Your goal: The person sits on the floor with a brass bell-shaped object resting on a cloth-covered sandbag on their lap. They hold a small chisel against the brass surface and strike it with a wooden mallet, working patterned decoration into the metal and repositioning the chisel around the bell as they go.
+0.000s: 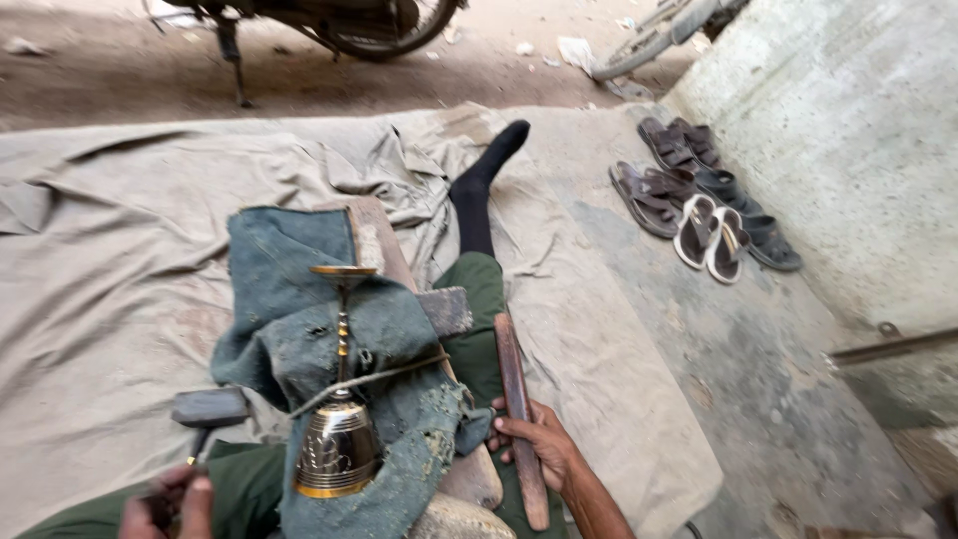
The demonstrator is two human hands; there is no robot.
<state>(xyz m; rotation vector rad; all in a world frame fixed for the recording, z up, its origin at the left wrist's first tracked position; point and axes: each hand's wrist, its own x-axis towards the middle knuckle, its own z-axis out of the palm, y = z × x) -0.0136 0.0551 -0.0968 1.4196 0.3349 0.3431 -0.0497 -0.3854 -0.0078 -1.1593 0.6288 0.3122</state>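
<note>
My left hand [170, 504] sits low and close to my body, fingers curled into a tight fist, knuckles up. My right hand [534, 439] lies further out, palm down, fingers wrapped loosely, forearm angling back toward me. The two hands are well apart.

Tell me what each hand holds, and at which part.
The left hand grips a hammer low on its handle. The right hand holds a long wooden stick around its lower half.
</note>
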